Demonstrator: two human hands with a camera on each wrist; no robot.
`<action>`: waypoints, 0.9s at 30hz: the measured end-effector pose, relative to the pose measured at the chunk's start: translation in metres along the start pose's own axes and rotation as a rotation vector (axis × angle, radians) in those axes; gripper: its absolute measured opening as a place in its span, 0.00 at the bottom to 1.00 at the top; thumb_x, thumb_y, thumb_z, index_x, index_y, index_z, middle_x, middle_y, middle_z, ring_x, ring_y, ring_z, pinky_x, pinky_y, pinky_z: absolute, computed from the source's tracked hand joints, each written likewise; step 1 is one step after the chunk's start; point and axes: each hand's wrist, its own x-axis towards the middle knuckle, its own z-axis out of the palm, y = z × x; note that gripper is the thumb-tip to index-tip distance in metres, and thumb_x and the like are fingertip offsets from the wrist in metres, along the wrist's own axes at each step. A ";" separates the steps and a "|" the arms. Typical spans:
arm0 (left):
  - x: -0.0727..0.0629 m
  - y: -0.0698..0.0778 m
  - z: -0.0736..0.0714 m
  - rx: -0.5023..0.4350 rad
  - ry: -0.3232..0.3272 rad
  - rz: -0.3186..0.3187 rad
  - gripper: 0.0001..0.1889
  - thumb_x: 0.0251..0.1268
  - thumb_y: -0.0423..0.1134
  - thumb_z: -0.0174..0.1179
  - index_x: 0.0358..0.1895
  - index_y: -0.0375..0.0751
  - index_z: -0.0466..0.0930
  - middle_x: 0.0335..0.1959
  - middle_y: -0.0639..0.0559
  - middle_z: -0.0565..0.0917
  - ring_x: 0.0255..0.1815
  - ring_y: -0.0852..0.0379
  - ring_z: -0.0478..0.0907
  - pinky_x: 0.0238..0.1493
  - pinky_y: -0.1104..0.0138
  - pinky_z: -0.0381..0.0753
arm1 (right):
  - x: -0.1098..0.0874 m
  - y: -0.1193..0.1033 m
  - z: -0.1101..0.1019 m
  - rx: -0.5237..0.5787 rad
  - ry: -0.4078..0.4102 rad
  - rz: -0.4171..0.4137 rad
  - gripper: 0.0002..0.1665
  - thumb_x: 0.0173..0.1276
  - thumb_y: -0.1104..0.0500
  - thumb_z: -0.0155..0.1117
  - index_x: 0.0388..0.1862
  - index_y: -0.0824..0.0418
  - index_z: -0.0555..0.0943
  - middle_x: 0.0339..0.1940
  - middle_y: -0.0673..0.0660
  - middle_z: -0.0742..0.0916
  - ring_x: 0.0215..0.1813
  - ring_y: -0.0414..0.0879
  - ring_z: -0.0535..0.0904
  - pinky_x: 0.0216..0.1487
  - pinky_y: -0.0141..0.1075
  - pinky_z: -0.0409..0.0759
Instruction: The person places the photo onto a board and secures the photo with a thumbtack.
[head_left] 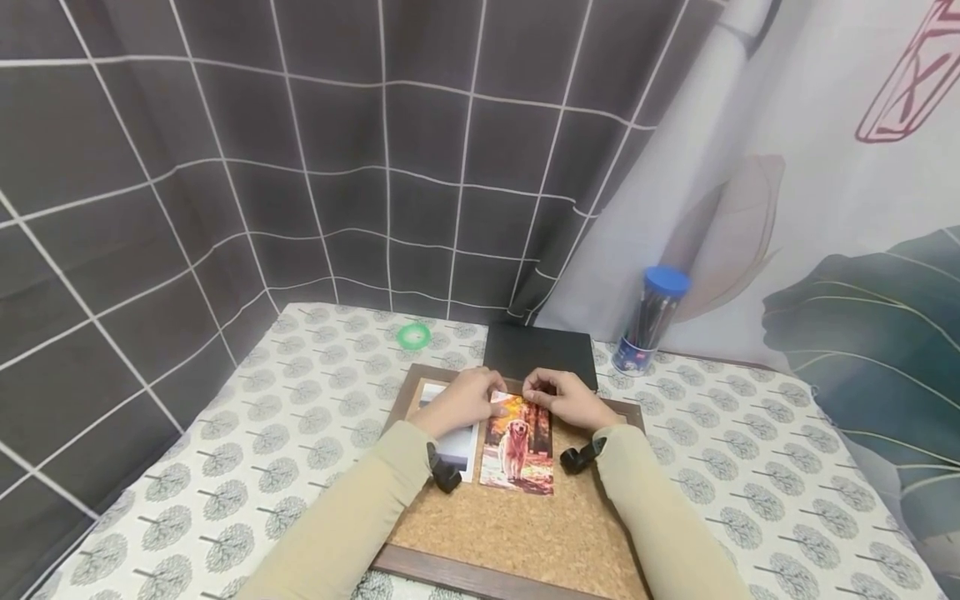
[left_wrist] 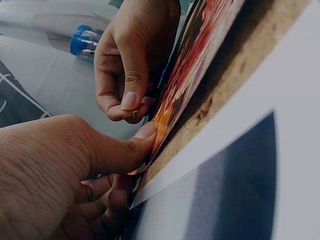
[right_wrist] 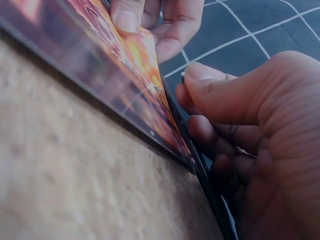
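A photo of a golden dog among autumn leaves (head_left: 516, 454) lies on a framed cork board (head_left: 495, 533). My left hand (head_left: 467, 398) pinches its upper left corner between thumb and fingers, lifting that edge slightly. Just beyond the photo's top edge, my right hand (head_left: 570, 400) holds a thumbtack (left_wrist: 133, 114) between thumb and index finger, the thin point showing in the left wrist view. The tack stands apart from the photo. Left of the dog photo is a second, pale picture (head_left: 467, 454), partly hidden by the left hand and wrist.
Behind the board lies a flat black object (head_left: 538, 346). A green ring (head_left: 414, 336) sits at the back left of the tree-patterned tablecloth (head_left: 255, 475). At the back right stands a clear tub with a blue lid (head_left: 666, 282), holding long thin items. Curtains hang behind.
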 end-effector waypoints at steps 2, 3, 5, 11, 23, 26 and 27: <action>0.001 0.000 0.000 -0.003 0.001 -0.003 0.15 0.57 0.44 0.73 0.45 0.43 0.83 0.34 0.55 0.80 0.35 0.58 0.75 0.42 0.64 0.77 | 0.000 0.001 0.000 -0.005 -0.003 0.001 0.04 0.72 0.52 0.65 0.38 0.50 0.82 0.34 0.46 0.84 0.37 0.43 0.79 0.42 0.37 0.77; 0.001 0.000 0.000 -0.002 0.001 -0.002 0.15 0.57 0.44 0.73 0.44 0.44 0.83 0.34 0.56 0.80 0.35 0.58 0.75 0.42 0.64 0.77 | 0.000 0.001 0.000 -0.007 -0.004 0.003 0.04 0.72 0.52 0.65 0.38 0.50 0.83 0.34 0.46 0.84 0.37 0.43 0.78 0.42 0.37 0.77; 0.001 0.000 -0.001 -0.001 0.000 -0.003 0.15 0.57 0.44 0.74 0.44 0.43 0.83 0.34 0.55 0.80 0.35 0.58 0.76 0.43 0.63 0.77 | 0.000 0.000 0.000 -0.006 -0.006 0.003 0.04 0.72 0.52 0.66 0.38 0.49 0.83 0.33 0.46 0.84 0.37 0.43 0.78 0.41 0.37 0.77; 0.000 0.001 -0.002 0.003 0.001 -0.013 0.16 0.56 0.44 0.74 0.44 0.43 0.83 0.33 0.54 0.80 0.35 0.58 0.75 0.43 0.64 0.77 | 0.000 -0.002 0.001 -0.005 -0.011 -0.016 0.03 0.71 0.54 0.67 0.37 0.50 0.84 0.33 0.46 0.84 0.37 0.43 0.77 0.40 0.36 0.76; 0.000 0.002 -0.003 0.009 -0.006 -0.026 0.15 0.56 0.44 0.74 0.43 0.44 0.82 0.33 0.55 0.79 0.36 0.57 0.76 0.44 0.63 0.77 | 0.001 0.000 0.002 -0.036 -0.018 -0.064 0.06 0.71 0.51 0.67 0.38 0.52 0.85 0.38 0.45 0.83 0.40 0.41 0.77 0.43 0.35 0.77; 0.001 0.001 -0.002 0.009 -0.006 -0.026 0.15 0.56 0.43 0.74 0.43 0.44 0.82 0.32 0.55 0.79 0.36 0.57 0.75 0.44 0.63 0.77 | 0.001 0.000 0.003 -0.050 -0.015 -0.073 0.06 0.71 0.52 0.67 0.38 0.52 0.85 0.38 0.44 0.82 0.41 0.40 0.76 0.44 0.35 0.76; 0.001 0.001 -0.002 0.008 -0.005 -0.025 0.15 0.56 0.43 0.74 0.43 0.44 0.82 0.32 0.55 0.79 0.36 0.57 0.75 0.44 0.63 0.77 | 0.001 0.000 0.003 -0.053 -0.014 -0.077 0.05 0.70 0.53 0.68 0.38 0.52 0.86 0.38 0.45 0.82 0.41 0.41 0.76 0.44 0.36 0.76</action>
